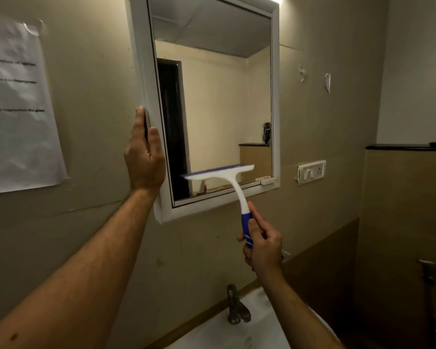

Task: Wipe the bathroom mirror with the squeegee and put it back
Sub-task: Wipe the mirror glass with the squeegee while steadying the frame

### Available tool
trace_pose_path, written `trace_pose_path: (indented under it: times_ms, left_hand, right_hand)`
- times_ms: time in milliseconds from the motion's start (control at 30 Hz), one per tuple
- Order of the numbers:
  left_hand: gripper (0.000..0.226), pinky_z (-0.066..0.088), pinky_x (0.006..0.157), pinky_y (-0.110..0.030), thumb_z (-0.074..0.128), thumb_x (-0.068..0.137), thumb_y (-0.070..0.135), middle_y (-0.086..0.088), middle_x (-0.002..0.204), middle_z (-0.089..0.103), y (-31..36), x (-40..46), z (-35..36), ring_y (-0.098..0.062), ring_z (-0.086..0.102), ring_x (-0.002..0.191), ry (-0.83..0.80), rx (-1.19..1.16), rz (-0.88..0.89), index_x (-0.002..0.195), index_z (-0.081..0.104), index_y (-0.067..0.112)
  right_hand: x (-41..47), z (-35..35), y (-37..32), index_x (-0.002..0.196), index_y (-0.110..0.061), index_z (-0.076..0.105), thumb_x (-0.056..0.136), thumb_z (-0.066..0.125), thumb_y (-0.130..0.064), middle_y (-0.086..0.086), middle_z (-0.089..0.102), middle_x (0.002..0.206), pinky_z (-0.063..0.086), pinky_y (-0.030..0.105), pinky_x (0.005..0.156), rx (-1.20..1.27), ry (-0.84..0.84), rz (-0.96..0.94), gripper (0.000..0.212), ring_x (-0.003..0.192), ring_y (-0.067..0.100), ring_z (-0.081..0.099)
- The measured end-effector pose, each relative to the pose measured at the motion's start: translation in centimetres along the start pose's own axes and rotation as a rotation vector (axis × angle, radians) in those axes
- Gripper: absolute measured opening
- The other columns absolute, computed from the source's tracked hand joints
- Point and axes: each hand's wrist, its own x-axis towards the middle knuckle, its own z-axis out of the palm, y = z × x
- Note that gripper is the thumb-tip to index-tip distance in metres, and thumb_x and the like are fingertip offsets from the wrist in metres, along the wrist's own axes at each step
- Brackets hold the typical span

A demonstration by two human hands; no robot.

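A white-framed mirror (276,102) hangs on the beige wall, upper middle of the head view. My left hand (144,157) grips the frame's left edge, thumb on the front and fingers behind the side. My right hand (262,245) is closed around the blue grip of a white squeegee (237,190). Its wide blade lies across the lower part of the glass, a little above the bottom frame rail, slightly blurred at its left end.
A white sink (257,326) with a metal tap (237,308) sits below the mirror. A paper notice (18,107) is taped to the wall at left. A switch plate (311,171) is right of the mirror. A dark ledge (408,146) tops the right wall's lower section.
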Motion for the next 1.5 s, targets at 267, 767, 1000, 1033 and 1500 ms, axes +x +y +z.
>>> trace_pose_path:
  times_ms: [267,767,1000,1033,1500]
  left_hand:
    - [0.051,0.024,0.113,-0.003,0.033,0.106,0.027,-0.006,0.158,0.039,0.8,3.0,1.2,-0.004,0.033,0.143,0.037,-0.042,0.026,0.154,0.034,0.007]
    - [0.046,0.030,0.114,-0.008,0.033,0.107,0.026,-0.005,0.153,0.045,2.0,9.5,1.1,-0.005,0.039,0.143,0.103,-0.088,0.094,0.149,0.043,0.008]
    - [0.045,0.025,0.093,0.012,0.032,0.108,0.026,0.000,0.154,0.045,2.7,11.0,2.4,-0.004,0.039,0.141,0.124,-0.123,-0.079,0.149,0.043,0.014]
    - [0.045,0.025,0.089,0.014,0.031,0.108,0.028,0.001,0.154,0.044,2.6,10.8,2.6,-0.001,0.038,0.138,0.101,-0.098,-0.076,0.151,0.041,0.015]
    - [0.049,0.027,0.102,0.005,0.032,0.109,0.030,0.000,0.157,0.040,2.0,10.4,2.7,-0.014,0.041,0.142,0.048,0.054,0.019,0.155,0.030,0.013]
  right_hand:
    - [3.9,1.9,-3.3,0.117,-0.053,0.058,0.095,0.047,-0.034,0.011,0.067,0.085,0.040,0.019,0.038,0.087,-0.002,-0.039,0.031,0.045,0.003,0.051]
    - [6.7,4.5,-8.5,0.118,-0.062,0.049,0.092,0.056,-0.034,0.012,0.064,0.102,0.043,0.020,0.041,0.072,-0.056,-0.142,0.039,0.051,0.009,0.049]
    - [6.7,4.9,-7.9,0.121,-0.055,0.053,0.093,0.056,-0.029,0.014,0.066,0.098,0.043,0.018,0.043,0.126,-0.007,-0.126,0.038,0.058,0.012,0.052]
    - [7.4,5.1,-8.6,0.122,-0.053,0.054,0.095,0.053,-0.028,0.013,0.066,0.091,0.043,0.019,0.042,0.140,-0.013,-0.139,0.037,0.056,0.013,0.051]
    - [12.3,9.5,-13.9,0.132,-0.043,0.051,0.100,0.042,-0.029,0.013,0.058,0.131,0.049,0.023,0.062,0.132,-0.009,-0.308,0.036,0.070,0.010,0.057]
